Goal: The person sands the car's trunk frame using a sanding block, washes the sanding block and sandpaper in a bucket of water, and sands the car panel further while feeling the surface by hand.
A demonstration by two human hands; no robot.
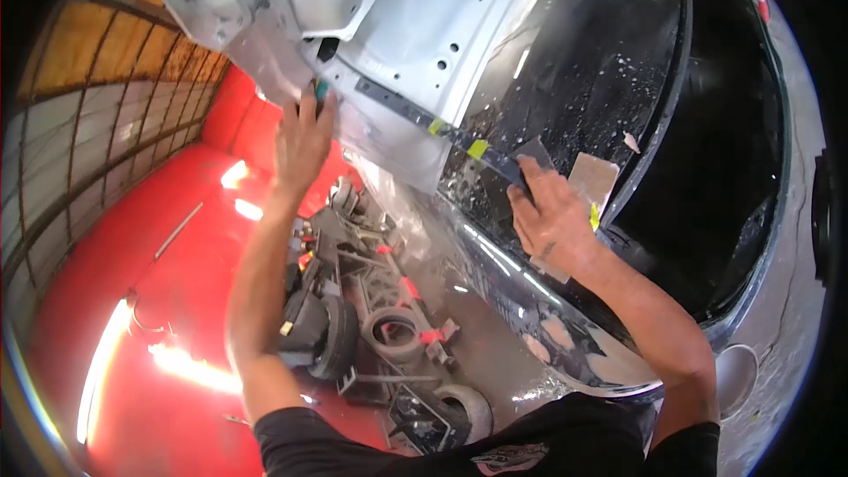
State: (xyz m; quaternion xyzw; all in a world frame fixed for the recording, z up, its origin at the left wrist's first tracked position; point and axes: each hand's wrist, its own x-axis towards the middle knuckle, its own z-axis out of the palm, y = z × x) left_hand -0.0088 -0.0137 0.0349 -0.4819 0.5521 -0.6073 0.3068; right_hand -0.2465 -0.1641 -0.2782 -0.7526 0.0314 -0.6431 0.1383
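Note:
A long dark strip with yellow-green tape pieces lies across the edge between the pale grey metal panel and the glossy black car panel. My left hand pinches a small teal and yellow thing at the strip's upper left end. At the other end, the fingers of my right hand are closed on the dark strip. Beside that hand, a tan rectangular pad rests on the black panel. A grey flat piece shows just above my right fingers.
Car parts and tyres lie on the floor below the strip. A red sheet or panel with bright lights on it fills the left. Clear plastic hangs by the panel edge. A dark window is at the right.

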